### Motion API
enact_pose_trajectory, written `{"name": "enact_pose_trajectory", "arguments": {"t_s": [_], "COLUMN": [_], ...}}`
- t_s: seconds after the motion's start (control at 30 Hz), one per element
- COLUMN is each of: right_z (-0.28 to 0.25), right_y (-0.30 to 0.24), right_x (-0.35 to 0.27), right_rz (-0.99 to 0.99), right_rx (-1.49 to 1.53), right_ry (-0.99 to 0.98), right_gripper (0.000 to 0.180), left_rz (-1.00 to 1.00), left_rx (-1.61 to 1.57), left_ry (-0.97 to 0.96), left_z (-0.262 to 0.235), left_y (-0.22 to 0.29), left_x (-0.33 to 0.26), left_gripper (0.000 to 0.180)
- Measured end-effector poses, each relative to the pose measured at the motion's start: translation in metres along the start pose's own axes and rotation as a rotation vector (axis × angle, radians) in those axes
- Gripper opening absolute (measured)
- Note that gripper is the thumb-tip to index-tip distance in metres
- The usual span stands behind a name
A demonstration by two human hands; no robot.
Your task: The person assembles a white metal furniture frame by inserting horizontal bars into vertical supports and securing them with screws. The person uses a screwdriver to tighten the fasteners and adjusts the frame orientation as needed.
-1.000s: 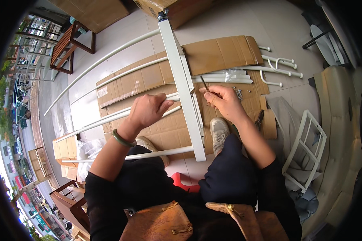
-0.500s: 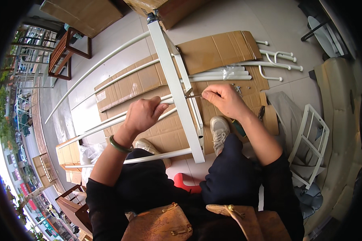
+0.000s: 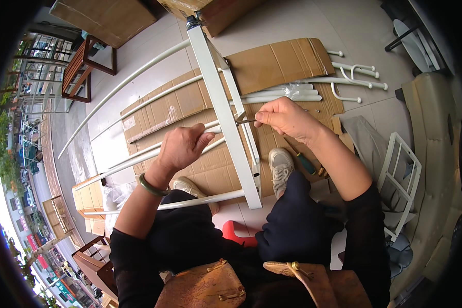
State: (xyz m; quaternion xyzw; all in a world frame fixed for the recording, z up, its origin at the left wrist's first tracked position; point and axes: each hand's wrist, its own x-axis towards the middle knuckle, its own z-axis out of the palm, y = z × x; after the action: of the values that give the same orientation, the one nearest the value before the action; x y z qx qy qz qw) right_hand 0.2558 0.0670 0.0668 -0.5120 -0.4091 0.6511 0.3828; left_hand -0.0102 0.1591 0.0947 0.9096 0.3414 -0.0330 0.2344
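My left hand (image 3: pixel 182 146) is closed around a white metal tube (image 3: pixel 212 129), close to where it meets a long white beam (image 3: pixel 222 105). Across the beam, my right hand (image 3: pixel 287 120) pinches a thin metal hex key (image 3: pixel 247 121) between thumb and fingers. Its far end reaches the beam's inner side; the exact contact point is too small to make out. The beam belongs to a white frame with several long tubes running off to the left. A black fitting (image 3: pixel 192 21) caps the beam's far end.
Flattened cardboard (image 3: pixel 277 61) lies under the frame, with loose white tubes (image 3: pixel 292 96) on it. A green-handled screwdriver (image 3: pixel 306 163) lies by my shoe (image 3: pixel 281 172). To the right, a white ladder-like frame (image 3: pixel 400 179) leans near a beige sofa (image 3: pixel 431 154). A wooden chair (image 3: pixel 82 69) stands far left.
My right hand has moved slightly up and its forearm has swung right, exposing more of the screwdriver. My left hand and the frame have stayed nearly still.
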Motion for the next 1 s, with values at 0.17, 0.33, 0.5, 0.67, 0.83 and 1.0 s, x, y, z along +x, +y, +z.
{"name": "enact_pose_trajectory", "arguments": {"t_s": [0.17, 0.33, 0.5, 0.67, 0.83, 1.0], "right_z": [-0.016, 0.0, 0.035, 0.037, 0.034, 0.03], "right_y": [0.006, 0.014, 0.013, 0.008, 0.012, 0.013], "right_x": [0.003, 0.001, 0.006, 0.007, 0.01, 0.011], "right_rz": [0.246, -0.036, -0.23, -0.137, -0.072, -0.067], "right_rx": [0.39, 0.589, 0.421, 0.33, 0.299, 0.233], "right_ry": [-0.189, 0.128, 0.219, 0.255, 0.239, 0.256], "right_gripper": [0.019, 0.014, 0.011, 0.016, 0.02, 0.022], "left_rz": [0.012, 0.003, -0.015, -0.018, -0.014, 0.005], "left_rx": [-0.005, 0.002, -0.062, -0.063, -0.057, -0.001], "left_ry": [0.011, 0.0, -0.016, -0.021, -0.024, -0.002], "left_z": [0.0, 0.0, -0.002, -0.003, -0.002, -0.002], "left_y": [0.0, 0.0, 0.003, 0.004, 0.004, 0.002], "left_x": [0.0, 0.0, 0.001, 0.001, 0.001, 0.001], "left_gripper": [0.043, 0.043, 0.041, 0.042, 0.043, 0.044]}}
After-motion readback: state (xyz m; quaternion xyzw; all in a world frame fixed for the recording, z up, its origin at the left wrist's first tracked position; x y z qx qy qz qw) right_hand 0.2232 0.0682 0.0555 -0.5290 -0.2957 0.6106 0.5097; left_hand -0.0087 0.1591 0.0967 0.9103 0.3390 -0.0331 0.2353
